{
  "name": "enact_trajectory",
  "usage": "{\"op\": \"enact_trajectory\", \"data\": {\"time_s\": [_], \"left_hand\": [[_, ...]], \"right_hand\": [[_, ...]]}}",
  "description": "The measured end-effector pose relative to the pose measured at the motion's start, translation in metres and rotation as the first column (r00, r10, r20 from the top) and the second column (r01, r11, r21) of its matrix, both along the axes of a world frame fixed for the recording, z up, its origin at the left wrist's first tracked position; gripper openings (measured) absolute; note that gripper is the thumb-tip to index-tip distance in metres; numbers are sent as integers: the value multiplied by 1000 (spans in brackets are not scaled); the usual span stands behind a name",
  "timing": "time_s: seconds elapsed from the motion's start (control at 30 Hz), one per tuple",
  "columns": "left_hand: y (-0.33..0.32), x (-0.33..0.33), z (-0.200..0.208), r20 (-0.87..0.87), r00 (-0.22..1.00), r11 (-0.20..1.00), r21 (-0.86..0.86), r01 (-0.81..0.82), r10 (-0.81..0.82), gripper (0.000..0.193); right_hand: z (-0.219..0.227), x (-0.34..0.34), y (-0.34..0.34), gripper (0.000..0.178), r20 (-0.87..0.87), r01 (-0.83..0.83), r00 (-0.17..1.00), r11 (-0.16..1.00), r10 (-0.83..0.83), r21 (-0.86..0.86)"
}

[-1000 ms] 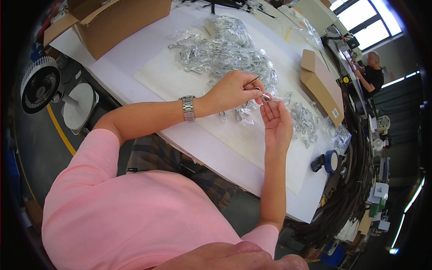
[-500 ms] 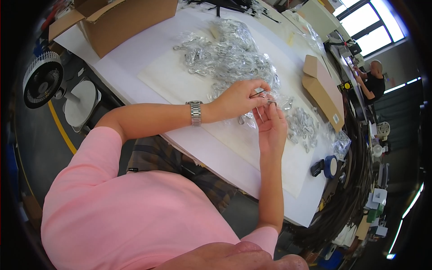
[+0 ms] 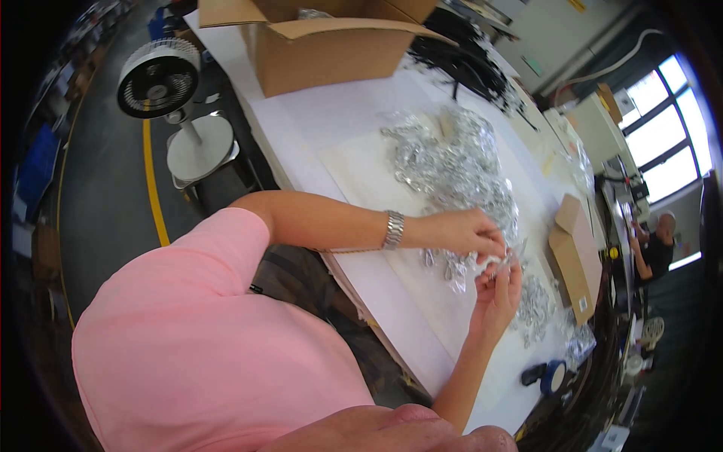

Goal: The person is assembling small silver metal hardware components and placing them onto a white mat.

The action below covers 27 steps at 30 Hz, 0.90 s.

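My left hand [image 3: 468,232], with a metal watch [image 3: 393,230] on its wrist, has its fingertips pinched together just above my right hand. My right hand [image 3: 497,300] is turned palm up, its fingers curled toward the left fingertips. Between them is a small shiny metal piece with clear plastic [image 3: 504,264]; its exact kind is too small and blurred to tell. Beyond the hands lies a big heap of small metal pieces in clear plastic bags [image 3: 456,162]. A smaller pile of similar metal pieces [image 3: 533,310] is right of my right hand.
An open cardboard box [image 3: 331,64] stands at the far left of the white table [image 3: 290,143]. Black straps [image 3: 459,56] lie behind it. At the right are a flat carton [image 3: 572,260] and a tape roll [image 3: 553,377]. A fan [image 3: 158,79] stands left; a person [image 3: 659,252] sits far right.
The view has swung, so the table and hands appear farther right and lower. My left fingers have closed in toward the right ones; the thin dark item seen at them before no longer shows.
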<state>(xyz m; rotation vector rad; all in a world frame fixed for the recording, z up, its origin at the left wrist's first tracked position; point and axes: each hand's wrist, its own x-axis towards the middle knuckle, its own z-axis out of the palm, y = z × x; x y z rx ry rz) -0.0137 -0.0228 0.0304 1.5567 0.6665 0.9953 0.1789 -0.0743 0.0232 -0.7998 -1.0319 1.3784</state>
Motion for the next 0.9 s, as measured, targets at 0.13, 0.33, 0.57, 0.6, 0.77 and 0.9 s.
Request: {"op": "enact_trajectory", "data": {"time_s": [0.13,0.33,0.57,0.6,0.77,0.9], "left_hand": [[-6,6,-4,128,983,977,-148,153,-134,20],[-6,12,-7,97,991,988,112,-108,97,17],[-5,12,-5,178,984,992,122,-29,7,15],[-9,9,1,190,981,990,139,12,-39,14],[-7,6,1,274,929,965,-10,262,-249,9],[2,5,-1,513,827,880,-255,401,-229,14]], "right_hand": [[4,-2,-10,49,208,-66,976,998,64,4],[13,-3,-15,33,291,56,956,991,-20,-119],[2,30,8,28,91,-231,960,932,265,-278],[-8,42,13,26,-123,-360,933,868,338,-343],[-19,52,15,22,-425,-588,796,719,432,-371],[11,41,-11,25,135,-184,965,945,226,-271]]}}
